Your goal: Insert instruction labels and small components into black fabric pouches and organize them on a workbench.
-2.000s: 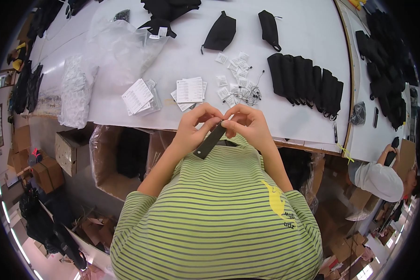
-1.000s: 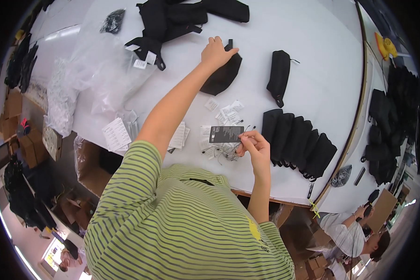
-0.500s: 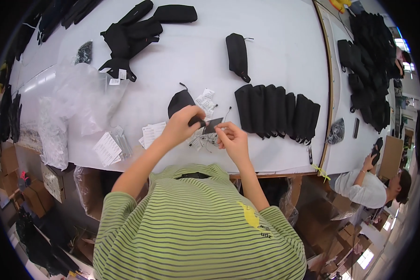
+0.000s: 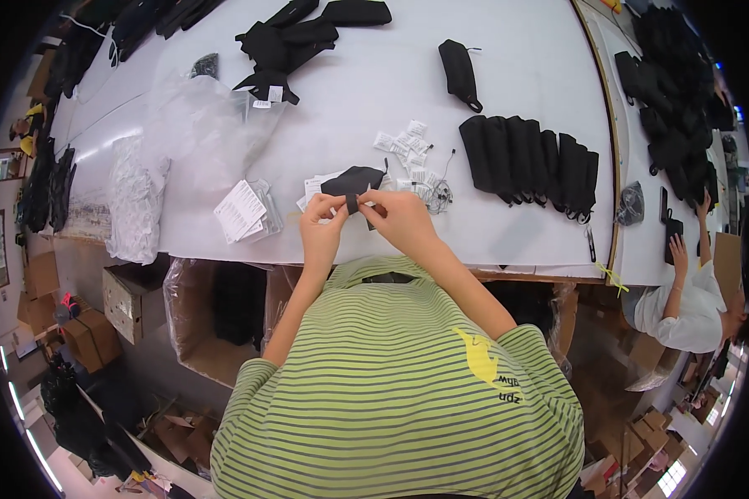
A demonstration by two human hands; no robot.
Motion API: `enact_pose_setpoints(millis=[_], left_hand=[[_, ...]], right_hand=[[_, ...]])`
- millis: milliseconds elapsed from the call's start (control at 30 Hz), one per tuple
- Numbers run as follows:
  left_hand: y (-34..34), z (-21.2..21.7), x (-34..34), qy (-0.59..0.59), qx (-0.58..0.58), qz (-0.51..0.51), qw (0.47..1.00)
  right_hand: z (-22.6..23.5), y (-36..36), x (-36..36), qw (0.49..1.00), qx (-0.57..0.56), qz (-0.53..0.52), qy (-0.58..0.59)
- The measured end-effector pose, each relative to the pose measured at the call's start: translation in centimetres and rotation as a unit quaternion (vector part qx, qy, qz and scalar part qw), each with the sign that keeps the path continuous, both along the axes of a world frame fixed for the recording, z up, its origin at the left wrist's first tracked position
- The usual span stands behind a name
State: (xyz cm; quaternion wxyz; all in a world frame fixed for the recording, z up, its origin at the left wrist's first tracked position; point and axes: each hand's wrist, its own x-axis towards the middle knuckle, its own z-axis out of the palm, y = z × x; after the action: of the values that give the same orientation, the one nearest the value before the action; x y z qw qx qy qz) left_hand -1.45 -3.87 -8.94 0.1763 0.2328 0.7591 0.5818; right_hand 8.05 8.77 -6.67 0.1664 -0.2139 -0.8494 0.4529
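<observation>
Both hands pinched on one black pouch at the table's near edge

Head view: left hand and right hand meet just over the white table's front edge, fingertips clamped together on a small black pouch. Its far end lies on paper tags. Stack of white cards sits left, near. Row of black pouches sits right, apart. Bare tabletop between that row and the hands. Clear plastic bags crowd far left. Another person stands at the right edge, well apart.
</observation>
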Motion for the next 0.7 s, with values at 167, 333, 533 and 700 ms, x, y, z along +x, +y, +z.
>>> enact_pose_setpoints(millis=[167, 333, 533, 700], left_hand=[[-0.9, 1.6, 0.9, -0.079, 0.109, 0.076, 0.988], [-1.7, 4.9, 0.9, -0.194, 0.229, 0.039, 0.953], [-1.1, 7.5, 2.6, -0.157, 0.124, -0.063, 0.978], [-1.3, 7.5, 2.5, -0.037, 0.037, -0.142, 0.989]], right_hand=[[-0.1, -0.3, 0.8, 0.966, -0.252, -0.009, 0.048], [3.9, 1.2, 3.0, 0.880, -0.463, -0.025, 0.101], [4.9, 0.0, 3.0, 0.865, -0.465, -0.042, 0.182], [4.0, -0.4, 3.2, 0.875, -0.457, -0.021, 0.161]])
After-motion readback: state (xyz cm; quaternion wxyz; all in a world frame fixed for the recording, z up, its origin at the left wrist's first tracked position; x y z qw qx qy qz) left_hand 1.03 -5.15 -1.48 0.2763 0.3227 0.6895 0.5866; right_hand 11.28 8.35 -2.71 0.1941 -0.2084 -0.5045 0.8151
